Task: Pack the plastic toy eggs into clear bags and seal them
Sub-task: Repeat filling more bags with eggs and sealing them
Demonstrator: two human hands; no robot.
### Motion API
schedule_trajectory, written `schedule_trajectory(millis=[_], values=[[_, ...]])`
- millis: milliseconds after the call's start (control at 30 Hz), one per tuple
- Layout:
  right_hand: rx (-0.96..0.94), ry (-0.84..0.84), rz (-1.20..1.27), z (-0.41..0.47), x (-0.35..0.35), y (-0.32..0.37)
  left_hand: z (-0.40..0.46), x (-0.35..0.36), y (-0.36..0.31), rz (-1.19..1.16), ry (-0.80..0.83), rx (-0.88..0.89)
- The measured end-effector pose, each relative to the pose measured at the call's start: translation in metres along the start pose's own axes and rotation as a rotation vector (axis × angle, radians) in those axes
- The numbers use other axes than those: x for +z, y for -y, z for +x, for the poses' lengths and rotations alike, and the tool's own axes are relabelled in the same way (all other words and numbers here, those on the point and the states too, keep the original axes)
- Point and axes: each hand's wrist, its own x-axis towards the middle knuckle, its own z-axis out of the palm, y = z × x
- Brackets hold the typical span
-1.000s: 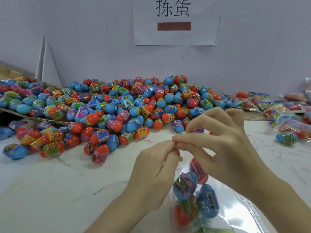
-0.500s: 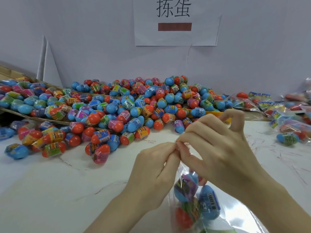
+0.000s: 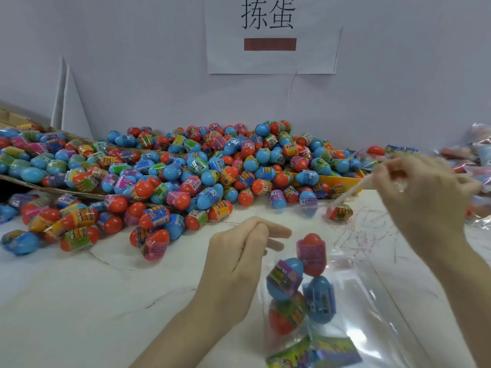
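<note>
Pinching a thin pale strip (image 3: 353, 188), the right hand (image 3: 422, 200) is raised above the white table (image 3: 106, 301), its fingers curled around the strip's upper end. The strip runs down and to the left from those fingers toward a lone red egg (image 3: 340, 212) lying on the table just below and to the left of that hand. The strip is blurred, so its lower end cannot be made out.

The left hand (image 3: 239, 258) rests low over the table with its fingers extended and close together, pointing right; it grips nothing. Whether its fingertips touch the bag cannot be told.

Immediately right of the left hand, and below the right hand, lies the clear bag (image 3: 372, 301). It holds four toy eggs (image 3: 300, 285): one red-topped with a pink wrap at the top, two blue in the middle, one red at the bottom. A printed card (image 3: 316, 353) sits at the bag's near end.

Beyond both hands, a large pile of loose eggs (image 3: 186, 171) in red and blue spreads across the table to the wall. Far right of the right hand, packed bags (image 3: 475, 166) are stacked. A paper sign (image 3: 271, 35) hangs on the wall above the pile.
</note>
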Motion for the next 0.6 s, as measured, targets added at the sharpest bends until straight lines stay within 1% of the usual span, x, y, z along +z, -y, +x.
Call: schedule_trajectory(millis=[100,133,200,267,333,367,433,500,533,600], values=[[0.273,0.065,-0.147,0.012,-0.001,-0.043,0.001,0.0,-0.001,-0.047,-0.044,-0.024],[0.33,0.105,-0.198,0.014,-0.003,-0.054,0.001,0.0,-0.001,-0.067,-0.057,-0.033],[0.371,0.195,-0.239,0.014,-0.004,-0.065,0.002,0.0,-0.001,-0.104,-0.074,-0.051],[0.33,0.271,-0.218,0.012,-0.003,-0.065,0.003,0.0,-0.002,-0.117,-0.083,-0.062],[0.231,0.301,-0.165,0.014,-0.001,-0.064,0.003,0.0,-0.001,-0.117,-0.085,-0.067],[0.191,0.276,-0.148,0.014,-0.001,-0.061,0.003,0.0,-0.001,-0.118,-0.085,-0.072],[0.114,0.168,-0.133,0.013,-0.002,-0.057,0.004,0.0,-0.001,-0.117,-0.084,-0.078],[0.091,0.053,-0.1,0.012,-0.004,-0.052,0.004,0.0,0.0,-0.116,-0.079,-0.085],[0.077,0.021,-0.085,0.011,-0.005,-0.05,0.004,0.0,0.0,-0.117,-0.079,-0.09],[0.022,0.036,-0.077,0.01,-0.004,-0.052,0.005,0.0,0.0,-0.122,-0.082,-0.095]])
